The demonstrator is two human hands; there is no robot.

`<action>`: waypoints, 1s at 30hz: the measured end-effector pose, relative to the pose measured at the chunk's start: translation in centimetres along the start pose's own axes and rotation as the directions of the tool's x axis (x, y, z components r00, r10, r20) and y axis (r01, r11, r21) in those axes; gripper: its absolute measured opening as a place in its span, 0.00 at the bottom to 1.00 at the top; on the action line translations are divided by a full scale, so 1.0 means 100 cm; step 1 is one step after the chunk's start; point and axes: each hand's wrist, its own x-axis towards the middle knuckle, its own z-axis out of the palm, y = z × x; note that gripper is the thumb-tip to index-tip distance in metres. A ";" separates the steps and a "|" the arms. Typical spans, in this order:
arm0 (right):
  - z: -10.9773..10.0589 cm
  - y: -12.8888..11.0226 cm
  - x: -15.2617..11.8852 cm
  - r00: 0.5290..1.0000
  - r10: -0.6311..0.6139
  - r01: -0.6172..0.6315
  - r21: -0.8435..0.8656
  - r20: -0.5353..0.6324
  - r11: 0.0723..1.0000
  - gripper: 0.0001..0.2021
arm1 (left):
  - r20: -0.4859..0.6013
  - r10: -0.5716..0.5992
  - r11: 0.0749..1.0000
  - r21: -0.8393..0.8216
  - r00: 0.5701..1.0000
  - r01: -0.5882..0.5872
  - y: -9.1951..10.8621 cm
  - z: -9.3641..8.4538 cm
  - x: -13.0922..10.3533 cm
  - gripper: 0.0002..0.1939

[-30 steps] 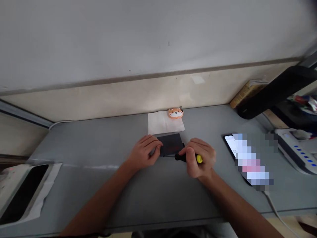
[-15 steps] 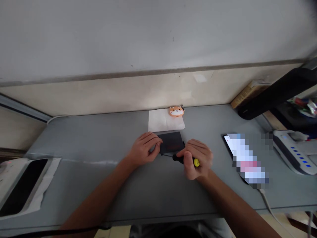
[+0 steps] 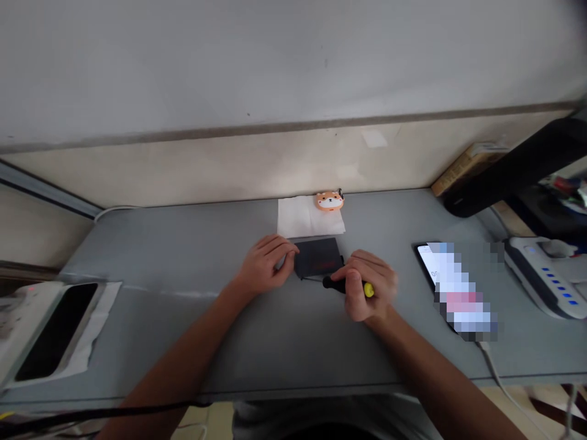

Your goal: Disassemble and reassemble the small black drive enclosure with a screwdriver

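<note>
Head view: just below the centre of the frame, the left hand [image 3: 266, 269] lies on the grey desk [image 3: 183, 256] with curled fingers pressed against the left edge of a flat dark case [image 3: 318, 258], steadying it. The case lies flat at frame centre, its far edge touching a white tissue [image 3: 305, 219]. The right hand [image 3: 369, 293], just right of centre, is closed around a screwdriver [image 3: 342, 285] with a black grip and a yellow end; the thin shaft points left and meets the case's near edge. Whether the tip sits in a screw is too small to tell.

On the tissue's far right corner, against the wall, sits a small orange toy [image 3: 329, 200]. Right of the hands a phone [image 3: 452, 287] lies face up with its screen lit, a cable leaving its lower end. At the far right edge is a white power strip [image 3: 545, 278], and above it a black lamp arm [image 3: 518, 168]. In the lower left corner another white device [image 3: 50, 330] rests on paper.
</note>
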 end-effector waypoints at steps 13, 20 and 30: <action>0.000 0.002 0.002 1.000 0.011 -0.010 -0.009 0.027 1.000 0.15 | -0.070 0.107 0.994 0.036 0.992 -0.105 0.004 0.000 0.004 0.10; 0.000 0.004 0.001 1.000 0.029 -0.029 -0.007 -0.004 1.000 0.15 | -0.082 0.097 0.994 0.048 0.992 -0.094 0.002 -0.001 0.004 0.10; 0.000 0.002 0.003 0.999 0.007 -0.006 -0.025 0.031 1.000 0.14 | -0.024 0.100 0.994 0.052 0.995 -0.099 0.004 0.000 0.003 0.11</action>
